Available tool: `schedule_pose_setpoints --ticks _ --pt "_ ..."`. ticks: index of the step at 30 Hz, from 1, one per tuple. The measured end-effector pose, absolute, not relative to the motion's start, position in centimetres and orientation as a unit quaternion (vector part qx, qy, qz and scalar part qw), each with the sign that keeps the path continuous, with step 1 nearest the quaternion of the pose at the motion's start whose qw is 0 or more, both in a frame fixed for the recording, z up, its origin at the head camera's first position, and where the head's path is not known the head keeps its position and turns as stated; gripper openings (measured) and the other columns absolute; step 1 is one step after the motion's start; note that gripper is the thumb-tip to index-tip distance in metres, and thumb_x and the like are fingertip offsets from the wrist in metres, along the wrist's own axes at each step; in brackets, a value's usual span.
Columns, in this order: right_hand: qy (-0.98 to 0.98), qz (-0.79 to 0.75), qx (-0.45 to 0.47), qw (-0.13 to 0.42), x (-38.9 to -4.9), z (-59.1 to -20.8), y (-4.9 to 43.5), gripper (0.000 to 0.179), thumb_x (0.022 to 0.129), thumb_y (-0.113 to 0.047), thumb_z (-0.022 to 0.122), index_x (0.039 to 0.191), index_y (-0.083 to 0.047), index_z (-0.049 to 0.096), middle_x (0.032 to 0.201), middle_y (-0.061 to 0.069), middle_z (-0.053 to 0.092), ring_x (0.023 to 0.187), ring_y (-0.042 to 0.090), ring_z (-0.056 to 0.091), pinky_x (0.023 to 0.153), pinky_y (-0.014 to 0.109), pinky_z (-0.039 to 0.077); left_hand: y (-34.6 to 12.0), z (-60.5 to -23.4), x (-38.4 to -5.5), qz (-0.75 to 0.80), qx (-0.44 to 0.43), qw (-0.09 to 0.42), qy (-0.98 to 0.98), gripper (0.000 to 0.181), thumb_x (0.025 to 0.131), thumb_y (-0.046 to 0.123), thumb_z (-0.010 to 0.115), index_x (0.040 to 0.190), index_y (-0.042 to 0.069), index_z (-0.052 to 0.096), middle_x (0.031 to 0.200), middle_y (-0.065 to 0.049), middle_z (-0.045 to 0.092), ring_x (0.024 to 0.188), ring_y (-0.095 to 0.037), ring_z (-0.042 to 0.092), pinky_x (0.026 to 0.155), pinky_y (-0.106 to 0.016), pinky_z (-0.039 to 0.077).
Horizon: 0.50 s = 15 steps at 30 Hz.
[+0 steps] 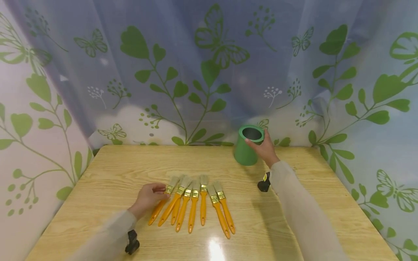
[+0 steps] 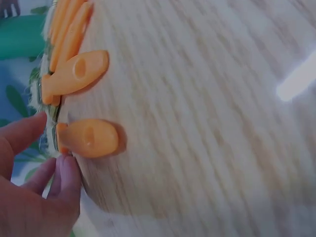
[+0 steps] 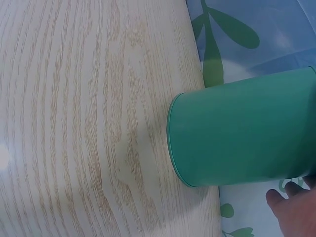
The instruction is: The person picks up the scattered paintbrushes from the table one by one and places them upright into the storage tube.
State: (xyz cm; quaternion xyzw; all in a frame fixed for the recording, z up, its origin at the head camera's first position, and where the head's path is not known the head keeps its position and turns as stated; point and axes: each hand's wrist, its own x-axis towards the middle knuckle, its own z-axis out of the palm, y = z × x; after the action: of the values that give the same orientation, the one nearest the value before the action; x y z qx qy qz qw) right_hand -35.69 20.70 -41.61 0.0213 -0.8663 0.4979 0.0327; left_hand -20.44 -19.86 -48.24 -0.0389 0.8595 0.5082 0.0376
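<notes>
On table (image 1: pixel 111 174), paintbrushes (image 1: pixel 193 210), bristles (image 1: pixel 196 184) toward curtain (image 1: pixel 183 54); upright cup (image 1: pixel 245 152)

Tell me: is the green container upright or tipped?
Upright: the head view shows the green container base down, open mouth uppermost, the right hand at its rim.

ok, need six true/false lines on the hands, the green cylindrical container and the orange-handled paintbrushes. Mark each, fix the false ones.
1. The right hand holds the green cylindrical container near its rim. True.
2. The container lies on its side. False: its open end faces up.
3. The left hand is at the leftmost orange-handled paintbrush. True.
4. The paintbrushes are all inside the container. False: they lie on the light wood-grain table.
5. The bristles point toward the person. False: the bristles point toward the leaf-printed fabric curtain.
6. The curtain hangs beyond the table's far edge. True.
</notes>
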Motion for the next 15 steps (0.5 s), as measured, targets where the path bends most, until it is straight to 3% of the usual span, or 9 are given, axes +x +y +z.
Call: schedule_pose_setpoints --ticks 6,15 --pt "-0.864 0.501 0.022 0.046 -35.67 -41.79 20.68 0.107 0.087 -0.049 0.066 0.154 -0.008 -0.006 0.159 0.018 0.008 0.145 0.037 0.012 0.115 0.057 0.018 -19.16 -48.4 -20.6 0.435 -0.039 -0.001 0.9 0.04 0.077 0.011 0.081 0.109 -0.008 0.066 0.1 -0.017 0.068 0.088 -0.027 0.065 0.075 -0.038 0.056" --pt "-0.86 0.508 0.015 0.057 -35.8 -42.12 20.71 0.107 0.085 -0.051 0.068 0.154 -0.007 -0.002 0.157 0.019 0.014 0.144 0.037 0.017 0.114 0.056 0.022 -18.97 -48.34 -21.05 0.424 -0.053 0.003 0.904 0.035 0.075 0.008 0.081 0.103 -0.008 0.068 0.094 -0.014 0.069 0.083 -0.024 0.065 0.071 -0.036 0.057"
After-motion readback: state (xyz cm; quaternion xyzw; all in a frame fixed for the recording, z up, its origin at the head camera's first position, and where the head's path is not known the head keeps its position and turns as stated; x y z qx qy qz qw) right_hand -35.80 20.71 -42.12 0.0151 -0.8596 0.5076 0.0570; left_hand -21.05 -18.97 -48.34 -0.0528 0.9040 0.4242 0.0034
